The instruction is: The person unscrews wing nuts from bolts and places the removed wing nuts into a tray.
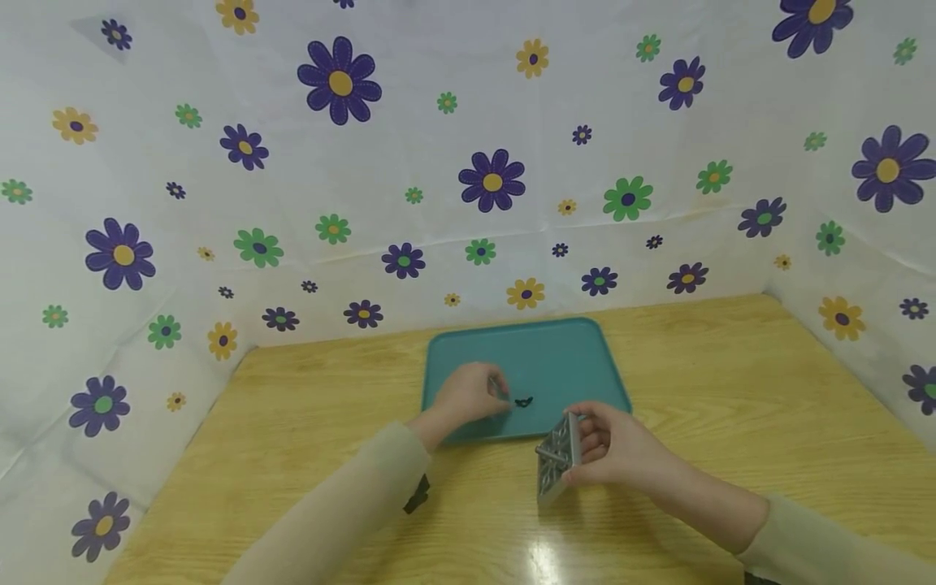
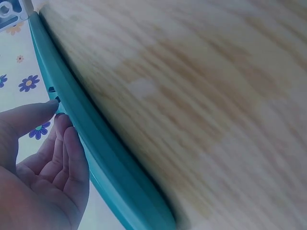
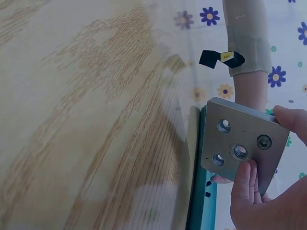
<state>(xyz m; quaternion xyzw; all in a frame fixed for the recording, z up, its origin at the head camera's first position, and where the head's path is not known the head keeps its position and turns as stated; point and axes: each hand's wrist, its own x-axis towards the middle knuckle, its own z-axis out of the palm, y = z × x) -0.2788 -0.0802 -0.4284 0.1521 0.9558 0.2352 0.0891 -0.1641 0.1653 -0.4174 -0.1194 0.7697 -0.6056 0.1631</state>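
In the head view, my right hand (image 1: 621, 447) grips a square silver metal plate (image 1: 559, 461) by its edge, tilted up over the table's front part. The right wrist view shows its flat face, with several round holes and a dark socket-head screw (image 3: 264, 142) seated in one corner hole. My left hand (image 1: 468, 394) is over the teal tray (image 1: 544, 357), thumb and forefinger bent with a gap between their tips. Right beside those fingertips lie small black screws (image 1: 523, 401). In the left wrist view, the thumb (image 2: 36, 115) partly covers them.
The tray sits on a light wood-grain table (image 1: 307, 406) towards its back edge. White cloth (image 1: 409, 146) printed with flowers hangs behind and at both sides. A black strap piece (image 1: 417, 494) shows at the left sleeve (image 1: 351, 496).
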